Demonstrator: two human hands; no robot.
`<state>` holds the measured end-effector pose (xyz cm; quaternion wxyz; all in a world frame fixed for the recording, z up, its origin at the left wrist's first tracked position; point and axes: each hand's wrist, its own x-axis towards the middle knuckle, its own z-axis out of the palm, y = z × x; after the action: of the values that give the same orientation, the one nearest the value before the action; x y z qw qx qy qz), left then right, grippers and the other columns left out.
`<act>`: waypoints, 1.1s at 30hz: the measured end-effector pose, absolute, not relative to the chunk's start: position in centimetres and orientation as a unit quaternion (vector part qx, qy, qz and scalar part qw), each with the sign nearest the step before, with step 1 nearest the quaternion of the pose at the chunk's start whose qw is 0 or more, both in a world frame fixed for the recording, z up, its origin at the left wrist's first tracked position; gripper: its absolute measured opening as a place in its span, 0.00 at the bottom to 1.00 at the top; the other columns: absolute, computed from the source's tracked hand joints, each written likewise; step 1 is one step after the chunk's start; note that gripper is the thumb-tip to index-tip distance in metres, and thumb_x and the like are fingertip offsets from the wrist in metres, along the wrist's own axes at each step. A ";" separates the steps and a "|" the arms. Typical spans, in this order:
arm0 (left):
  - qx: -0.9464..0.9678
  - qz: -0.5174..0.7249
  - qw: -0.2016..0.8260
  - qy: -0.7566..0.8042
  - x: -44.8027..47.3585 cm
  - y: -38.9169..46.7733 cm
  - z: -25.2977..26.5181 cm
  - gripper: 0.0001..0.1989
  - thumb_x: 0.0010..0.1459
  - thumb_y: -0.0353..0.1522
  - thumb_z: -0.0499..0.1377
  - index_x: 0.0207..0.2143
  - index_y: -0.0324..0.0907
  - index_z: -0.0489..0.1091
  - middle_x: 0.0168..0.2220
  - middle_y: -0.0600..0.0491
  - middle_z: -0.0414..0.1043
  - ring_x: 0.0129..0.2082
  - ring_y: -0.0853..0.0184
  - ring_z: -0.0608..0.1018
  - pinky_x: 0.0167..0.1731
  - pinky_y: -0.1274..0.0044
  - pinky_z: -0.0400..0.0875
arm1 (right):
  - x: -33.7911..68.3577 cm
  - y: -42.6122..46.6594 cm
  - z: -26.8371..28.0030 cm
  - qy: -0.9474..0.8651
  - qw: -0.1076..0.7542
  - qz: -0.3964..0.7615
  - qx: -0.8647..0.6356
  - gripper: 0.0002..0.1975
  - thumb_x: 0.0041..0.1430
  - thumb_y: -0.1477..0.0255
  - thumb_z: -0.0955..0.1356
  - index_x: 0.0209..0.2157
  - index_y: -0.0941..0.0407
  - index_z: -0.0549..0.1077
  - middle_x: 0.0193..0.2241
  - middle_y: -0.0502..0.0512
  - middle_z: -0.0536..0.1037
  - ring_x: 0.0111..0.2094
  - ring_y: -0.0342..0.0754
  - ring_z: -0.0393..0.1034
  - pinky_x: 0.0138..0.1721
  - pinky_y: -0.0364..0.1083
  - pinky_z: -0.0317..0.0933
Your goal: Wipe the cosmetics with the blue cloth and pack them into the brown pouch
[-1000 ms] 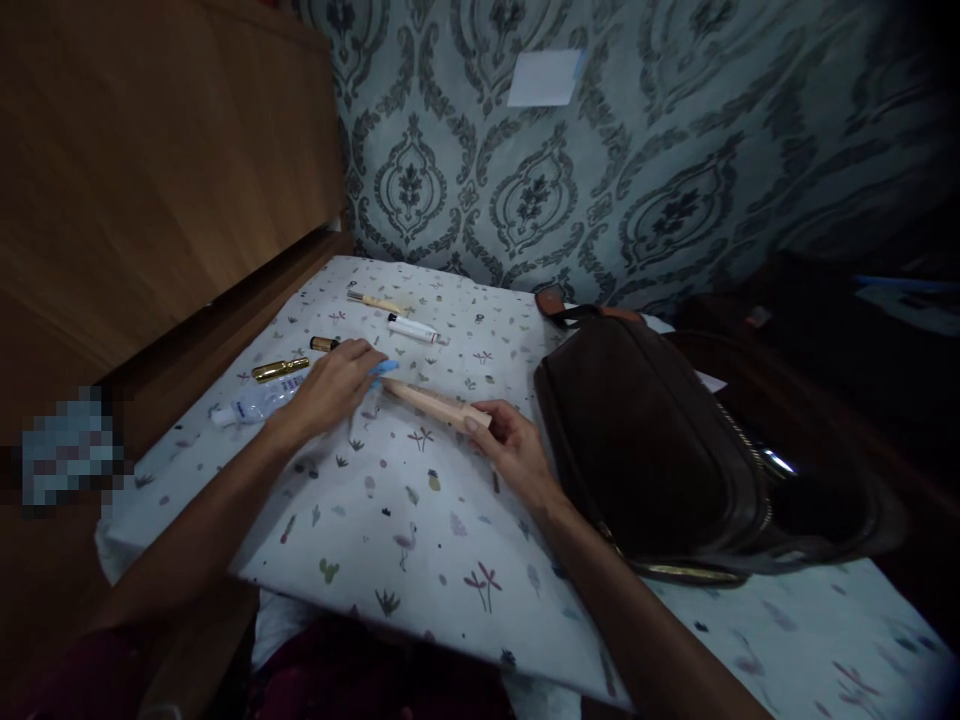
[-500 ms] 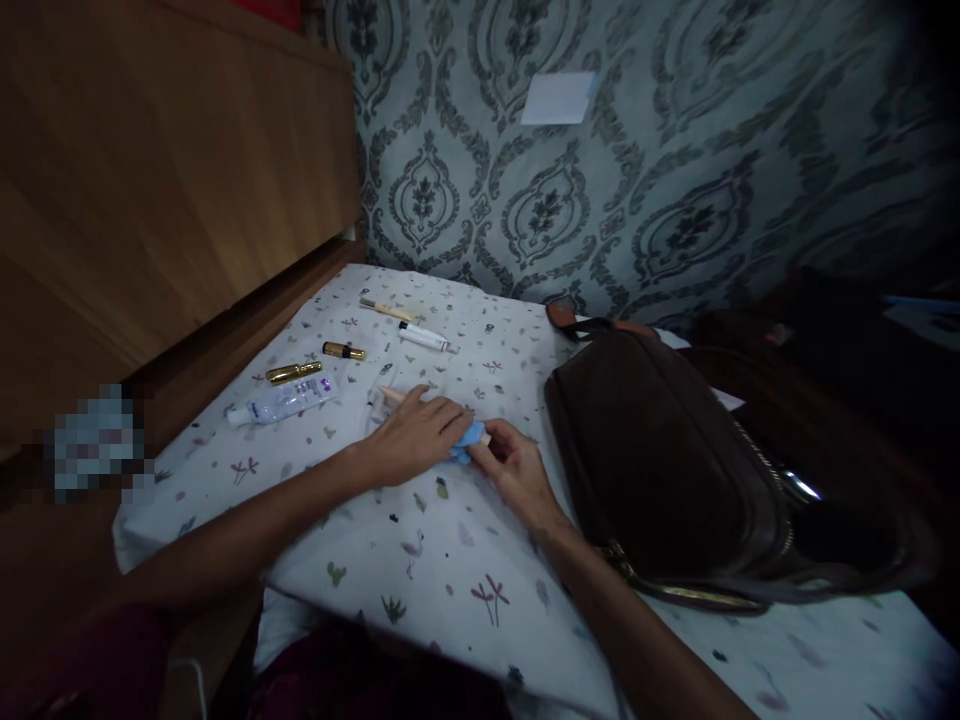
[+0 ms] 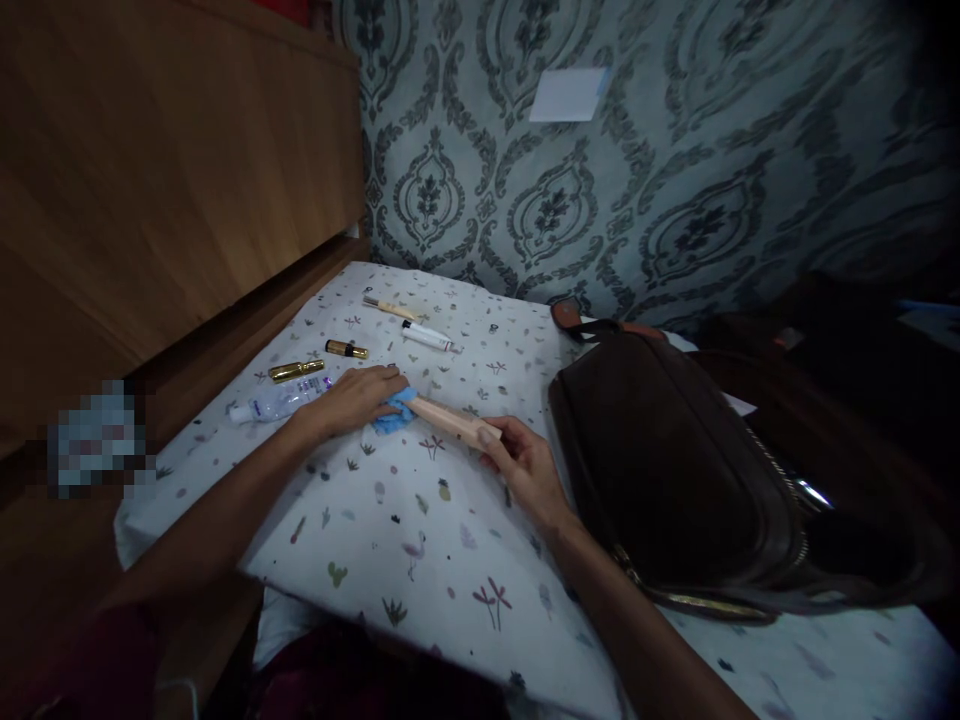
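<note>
My right hand (image 3: 525, 468) pinches one end of the beige tube (image 3: 454, 422) on the pillow (image 3: 420, 540); my left hand (image 3: 360, 395) presses a blue cloth (image 3: 394, 412) around its far end. The brown bag (image 3: 667, 460) lies just right, contents probably hidden in the dimness.

Both forearms bare to the frame edge; no sleeves, watch or bracelets visible. Left hand (image 3: 360, 398): no rings seen, fingers slender. Right hand (image 3: 525, 468): no rings seen, thumbnail short and unpainted as far as dim light allows. Dark red garment (image 3: 352, 670) covers the lap at bottom.
</note>
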<state>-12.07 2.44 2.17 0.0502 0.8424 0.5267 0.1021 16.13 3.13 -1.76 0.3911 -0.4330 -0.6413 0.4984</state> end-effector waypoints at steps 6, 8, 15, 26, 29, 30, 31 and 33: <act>0.787 0.259 0.267 0.493 -13.9 3.4 1.6 0.13 0.60 0.43 0.60 0.35 0.41 0.71 0.34 0.54 0.71 0.36 0.63 0.74 0.37 0.76 0.63 | 16.0 3.4 -1.5 -0.620 0.409 0.513 -0.430 0.23 0.55 0.47 0.69 0.35 0.55 0.74 0.19 0.49 0.72 0.21 0.45 0.64 0.26 0.46 0.62; 0.768 0.280 0.304 0.489 -13.8 3.5 1.4 0.15 0.59 0.44 0.61 0.32 0.41 0.71 0.31 0.55 0.70 0.33 0.65 0.73 0.34 0.77 0.63 | 16.0 3.5 -1.5 -0.604 0.417 0.527 -0.429 0.24 0.55 0.48 0.69 0.37 0.56 0.75 0.20 0.49 0.72 0.22 0.46 0.65 0.27 0.47 0.62; 0.695 0.356 0.395 0.485 -13.3 3.5 1.1 0.16 0.57 0.44 0.62 0.30 0.40 0.70 0.26 0.58 0.66 0.28 0.69 0.69 0.30 0.79 0.64 | 16.0 3.5 -1.2 -0.564 0.438 0.568 -0.410 0.27 0.48 0.53 0.75 0.45 0.53 0.73 0.32 0.49 0.75 0.25 0.42 0.67 0.29 0.45 0.63; 0.517 0.499 0.481 0.501 -12.7 4.1 -0.3 0.20 0.51 0.47 0.67 0.29 0.39 0.70 0.21 0.59 0.63 0.19 0.74 0.65 0.18 0.82 0.60 | 15.7 3.2 -1.3 -0.533 0.413 0.618 -0.405 0.22 0.49 0.50 0.74 0.32 0.55 0.74 0.21 0.49 0.72 0.22 0.44 0.64 0.26 0.45 0.59; 0.458 0.544 0.481 0.513 -12.3 4.4 -0.7 0.21 0.49 0.48 0.68 0.28 0.40 0.69 0.18 0.61 0.60 0.16 0.75 0.63 0.14 0.84 0.57 | 15.6 3.1 -1.5 -0.496 0.417 0.647 -0.402 0.22 0.46 0.51 0.76 0.30 0.55 0.73 0.24 0.50 0.74 0.23 0.44 0.66 0.26 0.45 0.60; 0.440 0.557 0.480 0.515 -12.1 4.5 -0.7 0.21 0.48 0.48 0.69 0.28 0.40 0.69 0.18 0.61 0.60 0.15 0.75 0.63 0.13 0.84 0.55 | 15.6 3.1 -1.5 -0.485 0.417 0.655 -0.402 0.22 0.45 0.52 0.76 0.30 0.55 0.73 0.25 0.51 0.74 0.23 0.44 0.66 0.26 0.44 0.61; 0.423 0.570 0.480 0.516 -12.0 4.5 -0.8 0.21 0.47 0.48 0.69 0.29 0.40 0.69 0.18 0.61 0.61 0.15 0.75 0.63 0.12 0.84 0.54 | 15.6 3.1 -1.5 -0.477 0.419 0.660 -0.403 0.22 0.45 0.52 0.76 0.30 0.55 0.73 0.25 0.51 0.75 0.24 0.44 0.67 0.26 0.44 0.61; 0.389 0.595 0.477 0.516 -11.8 4.6 -0.8 0.22 0.47 0.48 0.69 0.30 0.40 0.68 0.19 0.60 0.62 0.14 0.75 0.64 0.11 0.84 0.53 | 15.6 3.1 -1.6 -0.461 0.425 0.664 -0.408 0.22 0.45 0.52 0.77 0.30 0.55 0.73 0.26 0.51 0.75 0.24 0.44 0.68 0.27 0.45 0.63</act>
<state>-11.77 4.62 -0.77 0.4772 0.3894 0.5162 0.5952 15.61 3.08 -1.62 0.4249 -0.4081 -0.4608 0.6638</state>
